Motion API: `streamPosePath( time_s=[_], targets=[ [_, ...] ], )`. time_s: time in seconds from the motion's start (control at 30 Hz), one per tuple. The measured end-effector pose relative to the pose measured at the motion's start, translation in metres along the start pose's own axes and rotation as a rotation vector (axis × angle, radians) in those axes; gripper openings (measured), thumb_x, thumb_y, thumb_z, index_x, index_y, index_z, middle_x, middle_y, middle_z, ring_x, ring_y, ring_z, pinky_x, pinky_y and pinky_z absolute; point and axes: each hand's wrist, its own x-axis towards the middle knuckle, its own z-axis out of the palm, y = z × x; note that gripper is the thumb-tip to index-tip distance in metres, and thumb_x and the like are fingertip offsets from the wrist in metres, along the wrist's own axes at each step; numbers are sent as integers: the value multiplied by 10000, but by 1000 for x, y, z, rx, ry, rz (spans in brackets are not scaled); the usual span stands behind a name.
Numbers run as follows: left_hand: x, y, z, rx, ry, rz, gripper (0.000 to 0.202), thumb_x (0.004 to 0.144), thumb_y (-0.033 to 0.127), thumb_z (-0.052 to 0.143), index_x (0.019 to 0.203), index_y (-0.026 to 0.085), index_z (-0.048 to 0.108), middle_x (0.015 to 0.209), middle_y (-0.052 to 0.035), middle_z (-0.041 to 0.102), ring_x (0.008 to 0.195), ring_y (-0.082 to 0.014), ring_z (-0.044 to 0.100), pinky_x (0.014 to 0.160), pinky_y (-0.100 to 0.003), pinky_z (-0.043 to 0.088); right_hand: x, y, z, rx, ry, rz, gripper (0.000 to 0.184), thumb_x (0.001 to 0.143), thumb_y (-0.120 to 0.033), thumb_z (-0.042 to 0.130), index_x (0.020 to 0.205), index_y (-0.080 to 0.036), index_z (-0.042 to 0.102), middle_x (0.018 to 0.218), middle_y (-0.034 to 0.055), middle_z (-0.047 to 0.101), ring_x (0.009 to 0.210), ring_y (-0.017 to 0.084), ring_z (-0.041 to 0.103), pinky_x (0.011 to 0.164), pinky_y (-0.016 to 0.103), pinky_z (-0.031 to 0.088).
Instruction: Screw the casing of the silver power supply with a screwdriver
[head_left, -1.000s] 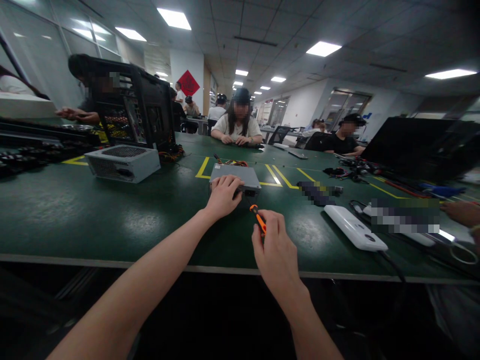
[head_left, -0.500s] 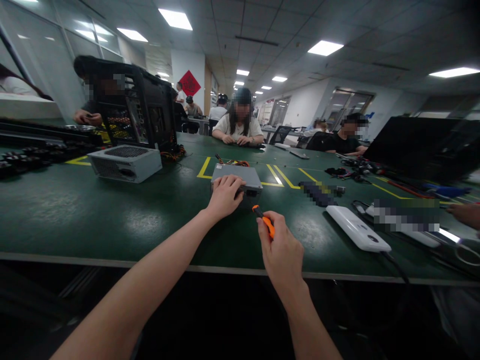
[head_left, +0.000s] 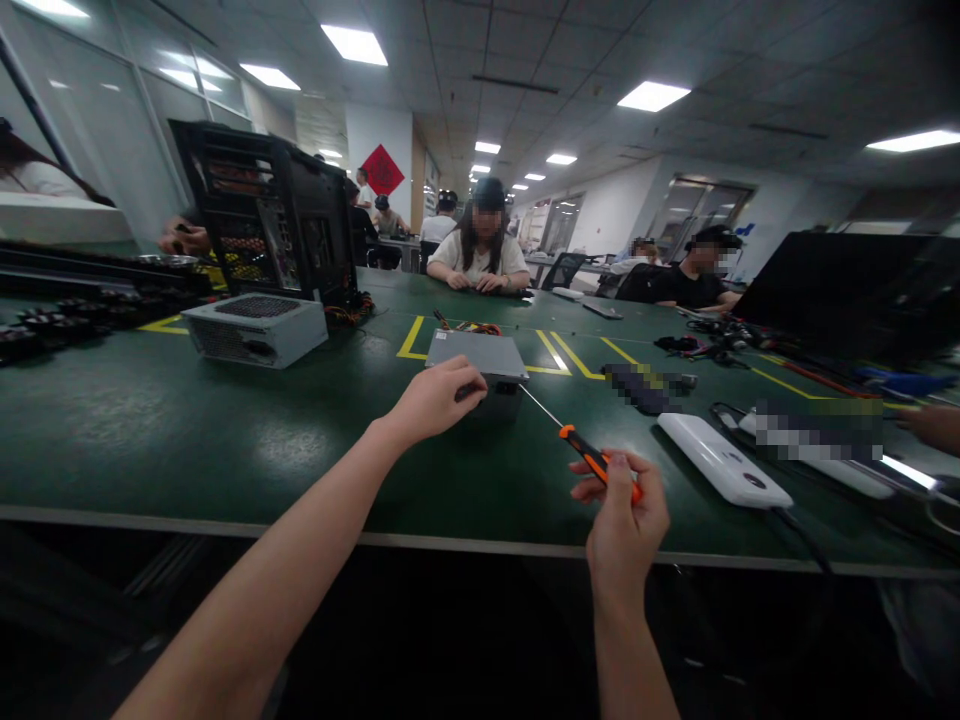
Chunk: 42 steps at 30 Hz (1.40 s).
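A grey metal computer power supply lies on the green table with coloured wires behind it. My left hand is at its near left corner, fingers curled together; what they hold, if anything, is hidden. My right hand grips an orange-and-black screwdriver by its handle, between thumb and fingers. The thin shaft points up and left, its tip near the right front corner of the power supply; I cannot tell whether it touches.
To the left stand a second power supply and an open black computer case. On the right are a white power strip, cables and a dark monitor. People sit across the green table.
My left hand has slid off the power supply's top to its front left, fingers now curled. My right hand has moved right and turned, so the screwdriver's shaft now shows, pointing at the power supply.
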Motion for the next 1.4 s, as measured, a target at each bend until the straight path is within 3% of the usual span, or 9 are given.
streamPosePath(
  time_s=[0.1,0.17,0.43,0.73,1.1,1.17,1.23,1.3,1.4],
  targets=[
    [-4,-2,2,82,-314,44,211,820,351,491,896,225,641,925,-26,589,814,-155,557,630,-239,380,-1,-2,0,17,-21,8,286,803,-426,491,865,-148,523,629,-3,614,409,83,508,433,210,378],
    [-4,0,6,147,-395,64,209,818,345,498,898,233,655,936,-29,599,847,-168,564,613,-236,371,-1,-3,0,21,-26,10,276,804,-417,494,862,-150,523,628,-5,614,408,83,507,436,212,380],
    [-2,13,7,285,-427,75,174,815,224,498,835,196,668,915,-55,615,828,-192,587,567,-246,370,-3,-2,-1,3,-35,2,254,802,-401,502,846,-152,529,621,-15,604,403,77,500,447,217,388],
    [-2,17,12,441,-417,131,189,821,138,443,831,114,630,899,-117,611,796,-226,605,619,-295,441,-9,-4,-2,-63,-57,-67,231,816,-372,493,858,-148,536,644,-6,603,435,86,523,473,231,431],
    [-2,32,8,528,-463,-15,254,770,11,408,871,57,636,934,-175,614,845,-275,603,631,-334,453,-27,6,-11,-253,-117,-236,200,824,-322,489,907,-153,557,621,-12,584,549,127,602,558,262,474],
    [-1,31,11,463,-407,-70,234,776,38,421,860,61,638,932,-172,616,826,-269,604,618,-329,443,-28,6,-12,-256,-112,-253,194,827,-319,483,899,-154,558,608,-15,578,540,125,599,546,256,472],
    [1,28,15,263,-285,-178,188,794,124,459,840,92,639,912,-140,622,786,-233,603,604,-303,430,-29,6,-14,-256,-112,-268,181,829,-302,483,910,-158,556,624,-14,582,541,120,597,547,254,475],
    [4,24,20,-104,-169,-332,182,804,230,488,815,124,635,824,-86,630,701,-167,590,575,-257,414,-31,7,-17,-267,-109,-297,163,826,-272,493,933,-164,551,689,-1,599,542,108,593,552,250,479],
    [9,21,24,-753,-89,-587,205,786,307,528,788,125,624,719,-29,602,555,-71,515,482,-183,357,-36,9,-22,-294,-94,-375,165,819,-226,503,970,-173,542,801,24,612,561,97,600,564,244,488]
  ],
)
